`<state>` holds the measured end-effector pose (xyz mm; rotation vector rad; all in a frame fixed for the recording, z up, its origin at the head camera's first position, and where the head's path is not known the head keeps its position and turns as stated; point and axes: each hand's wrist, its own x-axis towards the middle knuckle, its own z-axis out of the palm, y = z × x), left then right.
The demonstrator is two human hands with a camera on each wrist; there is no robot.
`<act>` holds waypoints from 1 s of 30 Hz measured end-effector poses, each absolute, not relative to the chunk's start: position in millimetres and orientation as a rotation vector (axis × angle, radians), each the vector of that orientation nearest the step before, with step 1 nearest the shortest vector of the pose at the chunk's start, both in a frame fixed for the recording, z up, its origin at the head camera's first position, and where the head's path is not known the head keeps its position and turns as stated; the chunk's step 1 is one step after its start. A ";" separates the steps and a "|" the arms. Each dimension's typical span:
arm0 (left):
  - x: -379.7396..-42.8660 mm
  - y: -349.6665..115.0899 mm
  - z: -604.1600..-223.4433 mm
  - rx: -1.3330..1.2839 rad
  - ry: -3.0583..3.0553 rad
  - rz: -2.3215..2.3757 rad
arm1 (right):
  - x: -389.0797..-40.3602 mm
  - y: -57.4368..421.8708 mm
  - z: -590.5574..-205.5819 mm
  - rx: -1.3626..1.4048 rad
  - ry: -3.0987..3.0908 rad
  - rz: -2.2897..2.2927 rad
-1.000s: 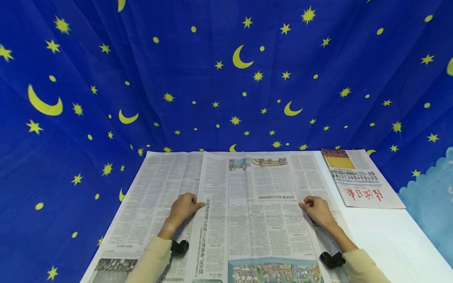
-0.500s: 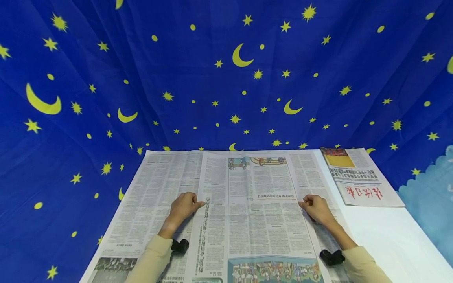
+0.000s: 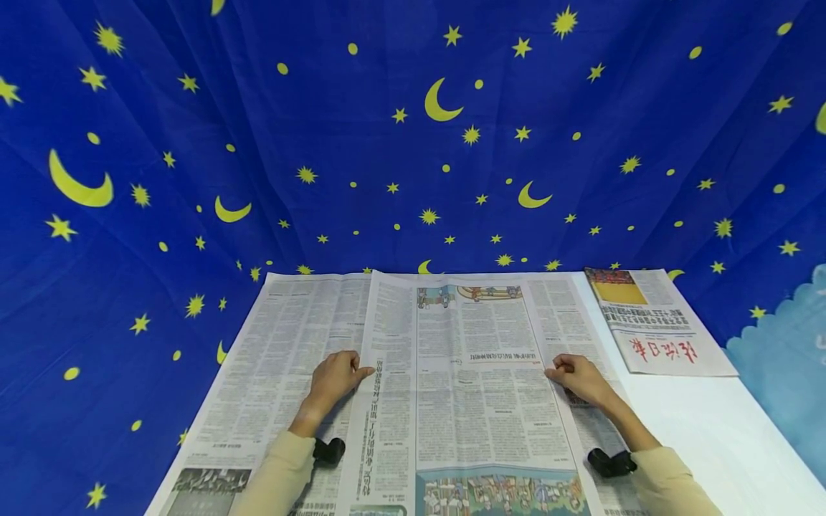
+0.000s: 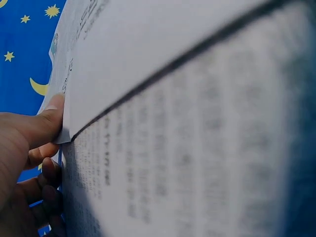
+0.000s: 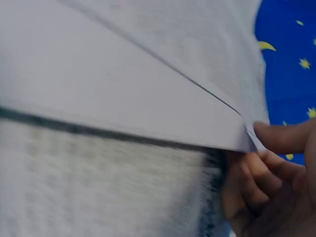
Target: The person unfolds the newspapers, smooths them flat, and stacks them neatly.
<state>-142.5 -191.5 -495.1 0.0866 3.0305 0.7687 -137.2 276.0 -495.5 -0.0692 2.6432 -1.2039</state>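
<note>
An upper newspaper sheet [image 3: 477, 401] lies over a wider spread newspaper [image 3: 290, 330] on the white table. My left hand [image 3: 335, 376] pinches the upper sheet's left edge between thumb and fingers. On the opposite side, my right hand [image 3: 581, 380] pinches its right edge at about the same height. In the left wrist view, the thumb [image 4: 52, 118] presses on the paper edge and the other fingers curl beneath. The right wrist view shows the right thumb [image 5: 284, 137] on a slightly lifted edge, with a dark gap under the sheet.
A folded newspaper [image 3: 665, 330] with red characters lies at the back right of the white table [image 3: 723, 437]. Blue cloth [image 3: 413, 143] with yellow moons and stars rises behind and at both sides. Each wrist carries a black camera [image 3: 329, 451].
Both hands keep their grip on the sheet's edges. The upper sheet's far left corner has risen slightly, and my right forearm has shifted a little to the right.
</note>
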 end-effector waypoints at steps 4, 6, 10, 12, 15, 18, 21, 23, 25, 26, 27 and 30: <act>-141.1 -192.5 -495.6 0.108 3.041 0.760 | -134.5 283.9 -491.6 -0.050 2.346 -1.413; -140.7 -193.4 -495.1 0.115 3.044 0.759 | -133.2 286.1 -491.4 -0.039 2.291 -1.444; -140.8 -193.8 -495.3 0.126 3.061 0.760 | -132.2 287.3 -492.7 -0.020 2.327 -1.441; -140.9 -193.1 -496.3 0.130 3.072 0.754 | -132.6 286.8 -494.1 -0.013 2.352 -1.441; -140.4 -190.6 -497.8 0.117 3.083 0.755 | -132.4 286.7 -496.0 -0.001 2.374 -1.435; -140.5 -187.4 -498.3 0.110 3.110 0.749 | -131.2 288.4 -496.4 0.022 2.363 -1.438; -140.8 -182.6 -496.8 0.120 3.135 0.732 | -129.6 290.6 -495.5 0.047 2.330 -1.464; -141.0 -178.3 -494.1 0.142 3.127 0.729 | -129.3 291.5 -494.8 0.049 2.312 -1.481; -141.3 -172.3 -490.3 0.184 3.102 0.754 | -129.4 291.6 -494.4 0.062 2.303 -1.488; -141.7 -168.6 -488.2 0.210 3.080 0.780 | -129.7 291.7 -494.6 0.061 2.306 -1.486; -142.3 -164.2 -486.0 0.234 3.050 0.805 | -130.0 291.9 -494.8 0.052 2.309 -1.483; -146.1 -147.6 -481.4 0.367 2.951 0.863 | -130.3 291.6 -495.6 0.043 2.316 -1.486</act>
